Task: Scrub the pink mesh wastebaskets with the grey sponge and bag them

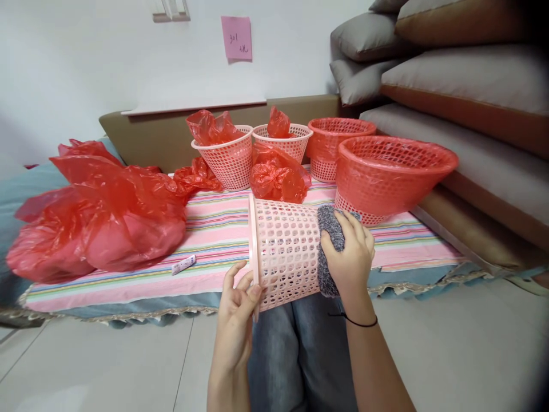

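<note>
A pale pink perforated basket (285,252) lies on its side over my lap, its open rim facing left. My left hand (238,312) grips that rim at its lower edge, thumb and fingers closed on it. My right hand (349,254) presses a grey fuzzy cloth (328,246) against the basket's bottom end, fingers curled over the cloth. A black band circles my right wrist.
Ahead is a low surface with a striped pink cloth (214,229). On it lie a big heap of red plastic bags (98,212), two pink baskets with red bags (227,154), two red-lined baskets (386,171) and a small tube (183,264). Stacked cushions (463,74) rise at the right.
</note>
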